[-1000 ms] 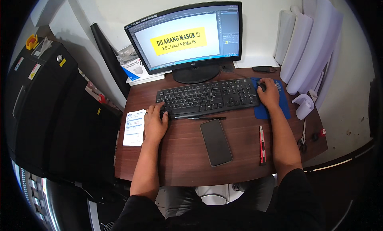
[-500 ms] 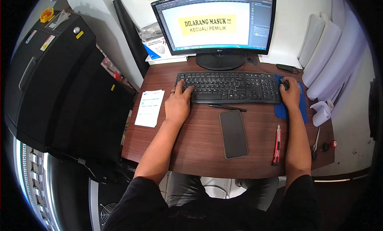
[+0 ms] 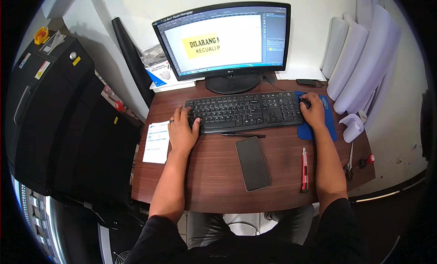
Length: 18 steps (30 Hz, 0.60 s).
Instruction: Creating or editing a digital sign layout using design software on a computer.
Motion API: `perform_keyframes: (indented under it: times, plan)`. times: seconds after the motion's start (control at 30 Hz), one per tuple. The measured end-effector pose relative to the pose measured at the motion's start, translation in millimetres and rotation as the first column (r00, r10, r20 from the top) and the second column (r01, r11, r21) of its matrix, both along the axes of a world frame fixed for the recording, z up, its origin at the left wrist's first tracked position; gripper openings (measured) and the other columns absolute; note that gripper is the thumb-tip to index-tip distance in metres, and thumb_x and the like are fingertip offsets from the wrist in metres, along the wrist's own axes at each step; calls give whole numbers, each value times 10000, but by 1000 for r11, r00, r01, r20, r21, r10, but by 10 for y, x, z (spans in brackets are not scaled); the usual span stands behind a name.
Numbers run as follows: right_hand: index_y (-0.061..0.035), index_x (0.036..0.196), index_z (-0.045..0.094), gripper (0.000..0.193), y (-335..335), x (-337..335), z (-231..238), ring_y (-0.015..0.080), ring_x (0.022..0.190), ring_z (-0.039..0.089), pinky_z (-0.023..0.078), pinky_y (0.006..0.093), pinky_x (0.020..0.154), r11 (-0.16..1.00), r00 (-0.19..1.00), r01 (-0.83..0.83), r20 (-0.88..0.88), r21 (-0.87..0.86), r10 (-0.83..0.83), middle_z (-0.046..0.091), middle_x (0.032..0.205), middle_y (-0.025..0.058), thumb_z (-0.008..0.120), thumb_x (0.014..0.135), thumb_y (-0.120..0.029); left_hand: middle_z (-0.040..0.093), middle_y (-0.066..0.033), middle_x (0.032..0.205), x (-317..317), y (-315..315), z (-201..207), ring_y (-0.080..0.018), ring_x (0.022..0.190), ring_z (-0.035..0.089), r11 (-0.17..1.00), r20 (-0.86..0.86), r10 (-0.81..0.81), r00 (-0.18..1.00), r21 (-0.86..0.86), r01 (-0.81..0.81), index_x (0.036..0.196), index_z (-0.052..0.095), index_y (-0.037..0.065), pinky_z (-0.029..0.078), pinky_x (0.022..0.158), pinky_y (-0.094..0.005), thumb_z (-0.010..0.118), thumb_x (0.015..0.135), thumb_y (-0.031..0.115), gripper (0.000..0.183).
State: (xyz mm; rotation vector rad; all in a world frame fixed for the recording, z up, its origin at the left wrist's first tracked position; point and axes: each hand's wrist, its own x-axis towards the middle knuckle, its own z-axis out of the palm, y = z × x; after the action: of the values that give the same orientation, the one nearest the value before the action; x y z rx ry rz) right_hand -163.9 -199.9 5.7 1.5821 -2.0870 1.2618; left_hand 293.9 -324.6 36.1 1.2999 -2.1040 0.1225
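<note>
From the head view, we see our left hand (image 3: 184,134) at the left end of the black keyboard (image 3: 246,112), fingers (image 3: 178,116) spread, gripping nothing. Our right hand (image 3: 314,112) curls its fingers around the mouse (image 3: 304,102), on a blue mat (image 3: 331,123). The screen (image 3: 241,38) stands behind, on the table (image 3: 211,182).

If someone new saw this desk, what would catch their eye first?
Probably the lit monitor at the back of the desk, showing a yellow panel. Next, the black machine along the left and the tall white rolls at the right. In front, the left hand touches the keyboard and the right hand holds the mouse.
</note>
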Motion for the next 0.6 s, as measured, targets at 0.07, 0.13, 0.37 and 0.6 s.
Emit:
perform_keyframes:
  times: [0.07, 0.13, 0.37, 0.6]
  plan:
    - [-58, 1041, 693, 264, -3, 6, -7, 358, 1056, 628, 485, 435, 954, 1000, 1000, 4, 3, 4, -4, 651, 1126, 131, 729, 784, -113, 517, -219, 1441, 2, -13, -17, -428, 1247, 542, 1000, -6, -7, 1000, -4, 7, 1320, 583, 66, 451, 1023, -506, 734, 884, 264, 502]
    - [-57, 1042, 693, 265, -3, -2, -14, 353, 1059, 629, 482, 432, 956, 1000, 1000, -4, 13, 14, 4, 649, 1126, 127, 731, 786, -115, 516, -219, 1442, 5, -22, -20, -429, 1244, 545, 1000, -12, -13, 1000, -5, 13, 1313, 588, 67, 454, 1020, -506, 737, 881, 260, 496]
    - [-66, 1038, 694, 259, -6, -6, -1, 345, 1052, 631, 483, 430, 953, 1000, 1000, -14, -10, -1, 14, 648, 1120, 122, 733, 786, -110, 533, -222, 1422, 6, -34, -21, -432, 1229, 558, 1000, -34, -2, 999, 26, 3, 1271, 609, 65, 468, 1009, -507, 755, 866, 248, 468]
    - [-63, 1029, 689, 251, -13, 11, 12, 352, 1054, 628, 482, 432, 954, 1000, 999, -12, 32, -24, 13, 641, 1141, 121, 742, 788, -105, 542, -213, 1418, -5, -42, -32, -420, 1242, 557, 997, -21, 30, 999, 77, -29, 1250, 623, 66, 469, 1008, -504, 739, 880, 295, 450]
